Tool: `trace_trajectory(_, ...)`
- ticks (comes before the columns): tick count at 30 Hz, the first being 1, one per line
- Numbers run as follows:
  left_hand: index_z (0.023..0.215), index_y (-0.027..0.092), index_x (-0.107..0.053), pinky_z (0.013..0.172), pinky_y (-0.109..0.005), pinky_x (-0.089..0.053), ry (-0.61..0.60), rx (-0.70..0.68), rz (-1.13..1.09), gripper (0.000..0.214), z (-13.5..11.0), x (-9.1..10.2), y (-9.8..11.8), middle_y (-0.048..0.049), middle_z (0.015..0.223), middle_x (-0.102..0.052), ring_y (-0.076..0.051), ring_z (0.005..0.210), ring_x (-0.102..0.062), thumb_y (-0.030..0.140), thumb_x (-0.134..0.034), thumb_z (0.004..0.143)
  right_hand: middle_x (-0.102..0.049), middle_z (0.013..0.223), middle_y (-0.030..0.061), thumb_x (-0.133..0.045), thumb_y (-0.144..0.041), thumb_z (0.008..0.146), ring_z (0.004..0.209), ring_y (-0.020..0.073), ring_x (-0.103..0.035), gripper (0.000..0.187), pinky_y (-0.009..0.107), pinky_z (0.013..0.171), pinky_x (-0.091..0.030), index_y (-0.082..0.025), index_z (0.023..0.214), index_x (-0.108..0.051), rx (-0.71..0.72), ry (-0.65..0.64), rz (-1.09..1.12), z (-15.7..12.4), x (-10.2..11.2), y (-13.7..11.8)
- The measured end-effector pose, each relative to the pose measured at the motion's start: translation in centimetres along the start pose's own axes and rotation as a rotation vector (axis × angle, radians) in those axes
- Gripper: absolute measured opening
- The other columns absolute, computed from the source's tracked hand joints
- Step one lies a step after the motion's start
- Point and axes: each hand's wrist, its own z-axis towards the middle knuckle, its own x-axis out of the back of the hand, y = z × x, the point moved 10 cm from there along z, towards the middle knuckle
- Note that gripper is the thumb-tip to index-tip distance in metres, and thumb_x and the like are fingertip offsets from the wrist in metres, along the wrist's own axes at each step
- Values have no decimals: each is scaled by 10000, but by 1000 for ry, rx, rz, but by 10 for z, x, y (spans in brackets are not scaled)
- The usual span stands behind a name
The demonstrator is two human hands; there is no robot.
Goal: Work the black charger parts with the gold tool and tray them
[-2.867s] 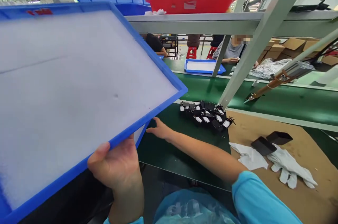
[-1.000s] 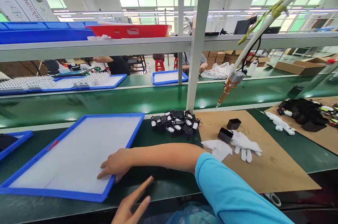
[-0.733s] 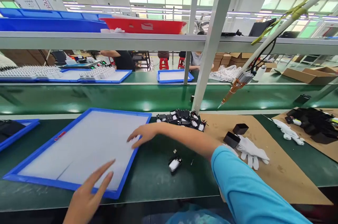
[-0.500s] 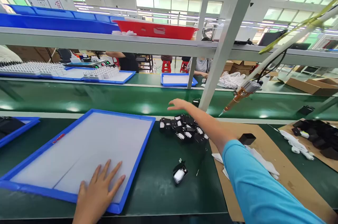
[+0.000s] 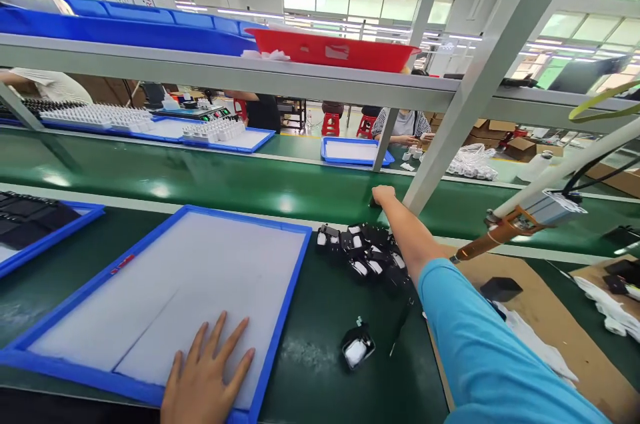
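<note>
My left hand (image 5: pixel 207 371) lies flat with spread fingers on the white sheet of a blue-rimmed tray (image 5: pixel 295 277), near its front right corner. My right hand (image 5: pixel 384 195) reaches out over the green belt beyond the bench, its fingers closed round a small black housing (image 5: pixel 373 201), most of which is hidden. Just on the near side of that arm, several black housings with white parts (image 5: pixel 357 247) lie in a heap. A single black housing with a white insert (image 5: pixel 357 349) sits apart on the dark green bench, right of the tray.
An orange-bodied electric screwdriver (image 5: pixel 500 237) hangs at the right, over a cardboard sheet (image 5: pixel 590 344) bearing a black box (image 5: pixel 501 289). A grey post (image 5: pixel 465 117) rises beside my right arm. Another blue tray (image 5: pixel 90 214) holds black parts at left. A co-worker (image 5: pixel 403 124) sits beyond the belt.
My right hand has gone from open above the belt to closed round the black housing there. My left hand stays flat on the tray. The view has shifted left.
</note>
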Motion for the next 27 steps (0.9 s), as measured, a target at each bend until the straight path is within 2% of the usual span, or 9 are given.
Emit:
trace_trajectory(5,1389,326,-528,1146,-544,-310,79,-26,-118,540,7,4,-10,-11,1511,-442,-309,1416,-355,517,-419,896,-585,1265,107,-580,-367,920,1100,230,-605,391,454,926,-526,-163,1252,-549,217,139,2,-43,40,-27)
trace_trajectory(10,1220,381,-606,1017,-493,-506,428,-16,-439,365,-12,55,0,31,1222,-668,-264,1189,-588,507,-515,891,-564,1336,63,-562,-315,896,1207,231,-552,442,328,928,-459,-286,1328,-472,643,212,75,-152,50,-80)
trace_trajectory(12,1174,376,-616,978,-447,-544,462,-96,-599,298,-25,69,28,40,1193,-671,-238,1118,-631,448,-573,888,-593,1303,13,-576,-312,873,1164,211,-585,428,289,866,-464,-347,1292,-499,811,184,94,-199,33,-105)
trace_trajectory(14,1196,307,-601,985,-411,-542,341,-279,-739,309,-36,69,76,-9,1220,-658,-226,1099,-647,381,-592,896,-632,1226,65,-548,-252,866,1085,246,-632,410,307,768,-487,-282,1274,-529,1000,165,28,-240,8,-134)
trace_trajectory(16,1253,266,-554,1019,-399,-518,163,-424,-805,361,-44,57,125,-54,1288,-621,-226,1156,-623,346,-595,903,-657,1156,103,-544,-198,851,1039,274,-657,384,321,717,-503,-226,1232,-572,1040,110,-19,-255,-20,-153)
trace_trajectory(19,1365,257,-438,1069,-427,-471,-36,-470,-806,557,-46,28,172,-92,1398,-536,-247,1265,-549,358,-657,863,-675,1119,121,-577,-157,823,1011,295,-677,371,342,708,-530,-193,1190,-615,1021,66,-6,-254,-44,-164)
trace_trajectory(21,1399,247,-396,1064,-447,-466,-111,-443,-788,661,-40,9,188,-108,1407,-523,-262,1271,-540,358,-702,823,-661,1185,120,-590,-222,847,1056,293,-667,423,356,741,-551,-206,1270,-574,1012,64,29,-254,-46,-157)
trace_trajectory(24,1341,239,-480,1003,-441,-500,-118,-397,-756,599,-28,-6,198,-102,1314,-590,-268,1200,-585,301,-719,796,-542,1405,101,-504,-425,928,1268,249,-550,552,370,916,-541,-251,1439,-392,1026,181,208,-267,-20,-119)
trace_trajectory(27,1184,241,-615,899,-417,-542,-96,-396,-731,402,-23,-9,201,-72,1119,-682,-259,1031,-657,275,-711,795,-629,1281,64,-533,-371,925,1124,197,-630,392,362,921,-548,-275,1304,-529,920,627,778,-284,35,-23)
